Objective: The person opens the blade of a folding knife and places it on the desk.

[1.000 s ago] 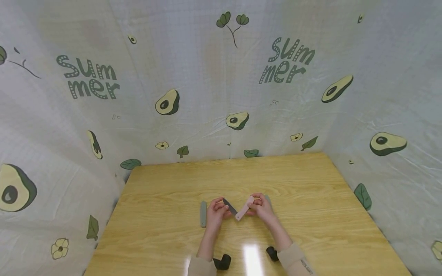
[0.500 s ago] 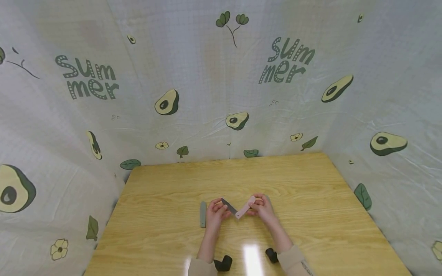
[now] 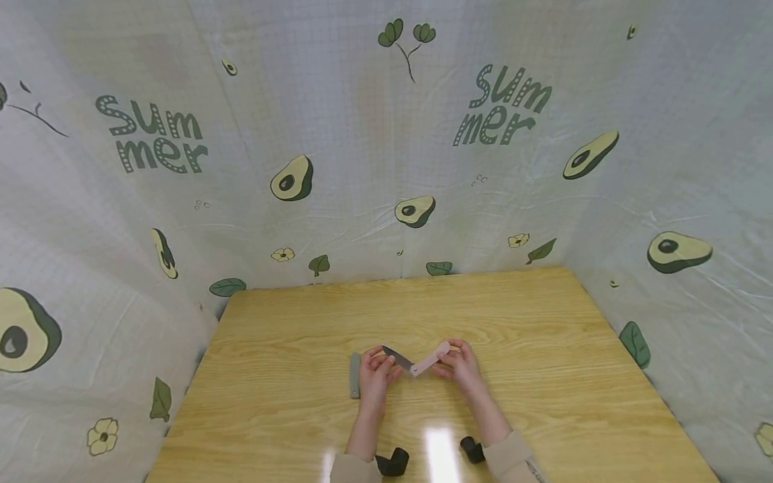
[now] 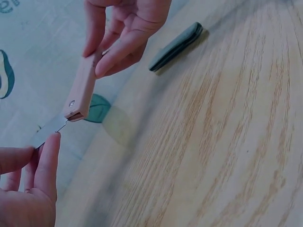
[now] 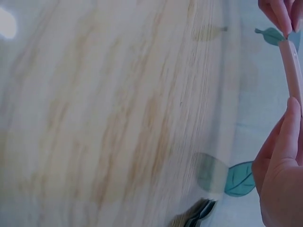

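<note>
Fingers (image 4: 47, 163) of the left hand (image 3: 376, 367) pinched on the bare blade (image 4: 47, 132), pink handle (image 4: 81, 90) gripped by the right hand (image 3: 460, 362): a cut is risked if the blade slips.

Hands (image 3: 417, 365) on apparent folding knife (image 3: 417, 362)

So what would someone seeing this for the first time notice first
Two bare hands near the front middle of the wooden table, opening a folding knife: the right hand grips its pink handle, the left hand pinches the grey blade. A grey-green closed folding knife lies left of them, and avocado-print sheets reading "Summer" wall the table.
</note>
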`<state>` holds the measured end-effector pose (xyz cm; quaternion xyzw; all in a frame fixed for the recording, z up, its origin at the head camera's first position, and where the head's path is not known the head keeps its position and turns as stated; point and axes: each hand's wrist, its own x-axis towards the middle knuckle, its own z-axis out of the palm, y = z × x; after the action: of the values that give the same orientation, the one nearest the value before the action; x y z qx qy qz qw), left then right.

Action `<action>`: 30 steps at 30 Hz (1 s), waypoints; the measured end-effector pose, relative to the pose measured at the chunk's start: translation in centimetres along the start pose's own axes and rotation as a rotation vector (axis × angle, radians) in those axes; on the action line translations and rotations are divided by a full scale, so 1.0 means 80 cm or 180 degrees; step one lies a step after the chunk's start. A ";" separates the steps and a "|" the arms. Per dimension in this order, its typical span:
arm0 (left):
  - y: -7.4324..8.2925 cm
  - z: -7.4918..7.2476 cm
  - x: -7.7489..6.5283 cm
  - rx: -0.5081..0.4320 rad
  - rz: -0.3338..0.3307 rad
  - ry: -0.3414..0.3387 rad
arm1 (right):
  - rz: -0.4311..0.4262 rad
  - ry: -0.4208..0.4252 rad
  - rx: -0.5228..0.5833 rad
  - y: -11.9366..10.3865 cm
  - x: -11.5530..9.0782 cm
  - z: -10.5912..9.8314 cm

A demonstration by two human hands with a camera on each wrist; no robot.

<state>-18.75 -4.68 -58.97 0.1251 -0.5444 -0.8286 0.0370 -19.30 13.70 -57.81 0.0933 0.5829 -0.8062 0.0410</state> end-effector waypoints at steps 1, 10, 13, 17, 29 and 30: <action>0.001 0.001 -0.001 -0.0024 0.0023 0.0002 | -0.0005 -0.0003 0.0017 0.000 0.000 0.000; 0.002 0.008 -0.008 -0.0165 0.0096 0.0135 | 0.0128 0.0077 0.0251 -0.003 -0.003 0.003; 0.001 0.010 -0.009 -0.0280 0.0119 0.0194 | 0.0118 0.0116 0.0327 -0.005 -0.005 0.005; -0.003 0.014 -0.010 -0.0431 0.0162 0.0269 | 0.0113 0.0191 0.0444 -0.006 -0.005 0.008; -0.010 0.023 -0.013 -0.0863 0.0164 0.0398 | 0.0025 0.0361 0.0888 -0.004 -0.005 0.017; -0.010 0.024 -0.014 -0.0894 0.0145 0.0418 | 0.0008 0.0367 0.0916 -0.004 -0.006 0.017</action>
<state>-18.11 -2.42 -58.80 0.1602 -0.4223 -0.8856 0.1085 -19.03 12.47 -57.04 0.1451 0.4625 -0.8746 -0.0054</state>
